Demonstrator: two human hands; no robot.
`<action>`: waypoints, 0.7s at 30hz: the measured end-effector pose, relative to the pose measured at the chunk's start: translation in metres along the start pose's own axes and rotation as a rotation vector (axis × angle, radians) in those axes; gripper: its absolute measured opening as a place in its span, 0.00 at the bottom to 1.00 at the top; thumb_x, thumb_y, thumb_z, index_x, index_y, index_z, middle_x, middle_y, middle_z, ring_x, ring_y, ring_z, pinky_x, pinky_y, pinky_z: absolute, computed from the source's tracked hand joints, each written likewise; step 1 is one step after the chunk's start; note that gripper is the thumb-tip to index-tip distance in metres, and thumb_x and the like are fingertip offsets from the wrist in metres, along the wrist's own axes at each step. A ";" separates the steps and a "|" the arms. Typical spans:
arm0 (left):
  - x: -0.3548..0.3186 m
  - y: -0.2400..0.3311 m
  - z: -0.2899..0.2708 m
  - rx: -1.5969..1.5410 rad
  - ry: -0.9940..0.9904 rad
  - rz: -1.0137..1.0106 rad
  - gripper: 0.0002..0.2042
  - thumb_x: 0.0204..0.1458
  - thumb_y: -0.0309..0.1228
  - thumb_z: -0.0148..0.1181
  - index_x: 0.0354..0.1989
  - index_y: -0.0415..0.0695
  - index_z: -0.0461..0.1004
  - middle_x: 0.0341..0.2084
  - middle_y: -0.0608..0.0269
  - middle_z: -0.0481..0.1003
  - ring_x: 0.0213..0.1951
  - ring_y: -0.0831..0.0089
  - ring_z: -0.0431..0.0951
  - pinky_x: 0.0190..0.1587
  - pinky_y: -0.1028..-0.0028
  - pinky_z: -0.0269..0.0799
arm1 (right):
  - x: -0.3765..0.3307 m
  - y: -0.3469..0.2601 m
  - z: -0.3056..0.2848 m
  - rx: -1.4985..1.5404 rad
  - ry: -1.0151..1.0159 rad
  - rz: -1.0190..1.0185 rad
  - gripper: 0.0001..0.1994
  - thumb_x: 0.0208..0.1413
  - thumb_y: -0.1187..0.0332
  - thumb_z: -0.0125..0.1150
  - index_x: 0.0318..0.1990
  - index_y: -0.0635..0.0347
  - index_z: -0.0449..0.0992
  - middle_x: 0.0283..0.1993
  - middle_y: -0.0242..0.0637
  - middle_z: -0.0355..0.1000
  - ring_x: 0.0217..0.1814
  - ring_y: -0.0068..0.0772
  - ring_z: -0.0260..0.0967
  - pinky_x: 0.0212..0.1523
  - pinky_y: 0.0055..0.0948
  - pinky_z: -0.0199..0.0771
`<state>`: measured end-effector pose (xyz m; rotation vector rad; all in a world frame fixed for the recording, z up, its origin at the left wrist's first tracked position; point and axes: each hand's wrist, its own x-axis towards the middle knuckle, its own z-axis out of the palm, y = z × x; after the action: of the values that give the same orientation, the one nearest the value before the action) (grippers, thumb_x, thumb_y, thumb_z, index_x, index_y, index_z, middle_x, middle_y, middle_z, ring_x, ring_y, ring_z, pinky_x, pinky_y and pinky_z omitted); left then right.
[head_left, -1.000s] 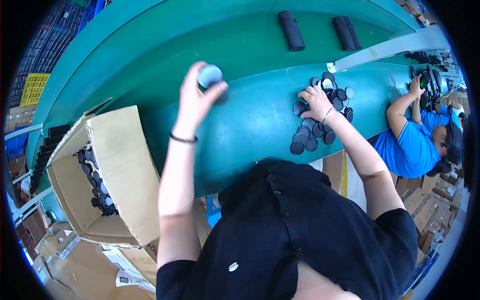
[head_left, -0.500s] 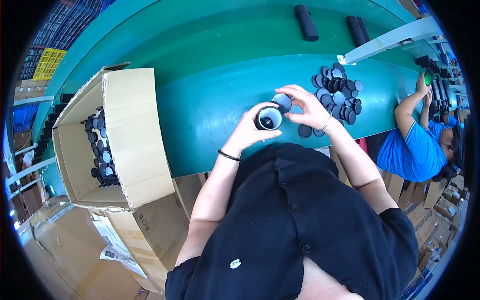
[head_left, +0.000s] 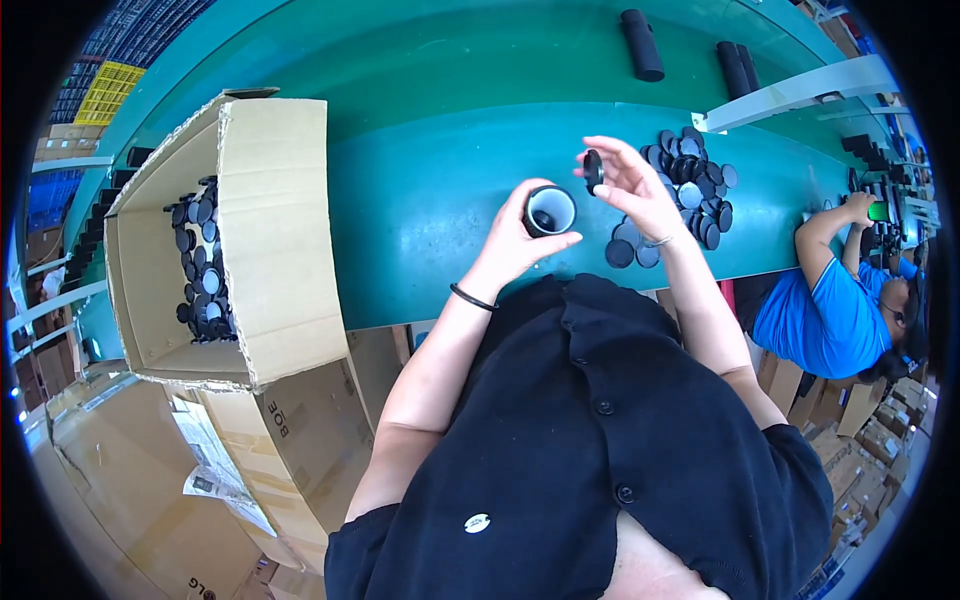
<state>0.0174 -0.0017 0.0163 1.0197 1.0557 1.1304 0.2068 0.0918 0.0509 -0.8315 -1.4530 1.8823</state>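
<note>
My left hand (head_left: 510, 243) is wrapped round a black cylindrical tube (head_left: 558, 207) whose open mouth faces up. White lining shows inside it, with something small and dark at the bottom. To the right of the mouth and apart from it, my right hand (head_left: 640, 198) pinches a round black lid (head_left: 594, 172), held edge-on. Beyond that hand lies a heap of black round lids (head_left: 692, 168) on the green work surface (head_left: 420, 220). A few more lids (head_left: 621, 253) lie just below my right wrist.
At the left stands an open cardboard box (head_left: 280, 240) with several black lids (head_left: 205, 275) inside. Black tubes (head_left: 642, 46) lie on the far green strip. A metal bar (head_left: 800, 95) crosses at the right. Another person in a blue shirt (head_left: 830, 310) works at the right.
My right hand has drawn the lid away from the tube's mouth, up and to the right, and turned it edge-on. My left hand keeps its hold on the tube.
</note>
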 end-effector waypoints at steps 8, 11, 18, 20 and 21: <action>0.004 -0.014 0.011 0.347 0.196 0.230 0.30 0.34 0.29 0.68 0.50 0.41 0.65 0.45 0.53 0.67 0.49 0.57 0.68 0.53 0.63 0.64 | -0.011 -0.024 0.042 -0.988 -0.049 -0.266 0.25 0.41 0.65 0.70 0.50 0.63 0.73 0.48 0.44 0.68 0.51 0.41 0.66 0.51 0.33 0.67; 0.007 -0.016 0.015 0.399 0.188 0.238 0.30 0.33 0.29 0.66 0.50 0.41 0.65 0.43 0.52 0.68 0.49 0.54 0.68 0.51 0.62 0.65 | -0.011 -0.022 0.045 -1.032 -0.028 -0.281 0.26 0.40 0.66 0.70 0.50 0.63 0.73 0.48 0.44 0.68 0.49 0.43 0.66 0.50 0.34 0.67; 0.007 -0.014 0.021 0.385 0.209 0.232 0.30 0.34 0.30 0.66 0.51 0.41 0.65 0.44 0.53 0.69 0.48 0.54 0.69 0.51 0.61 0.65 | -0.017 -0.022 0.043 -1.078 -0.001 -0.233 0.25 0.38 0.68 0.70 0.49 0.61 0.75 0.46 0.42 0.69 0.48 0.42 0.66 0.50 0.34 0.68; 0.007 -0.015 0.022 0.379 0.222 0.230 0.30 0.33 0.31 0.67 0.49 0.40 0.65 0.43 0.53 0.69 0.49 0.53 0.68 0.52 0.59 0.64 | -0.018 -0.020 0.041 -1.042 -0.019 -0.213 0.24 0.38 0.66 0.70 0.48 0.59 0.76 0.45 0.42 0.69 0.48 0.42 0.66 0.51 0.34 0.68; 0.006 -0.016 0.022 0.395 0.221 0.226 0.30 0.34 0.31 0.66 0.51 0.41 0.65 0.44 0.53 0.69 0.49 0.54 0.69 0.51 0.61 0.65 | -0.018 -0.020 0.041 -1.042 -0.023 -0.209 0.24 0.38 0.66 0.70 0.48 0.59 0.76 0.45 0.42 0.69 0.48 0.42 0.66 0.51 0.34 0.68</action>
<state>0.0430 0.0005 0.0046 1.3741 1.4037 1.2666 0.1881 0.0578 0.0805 -1.0227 -2.4439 0.8884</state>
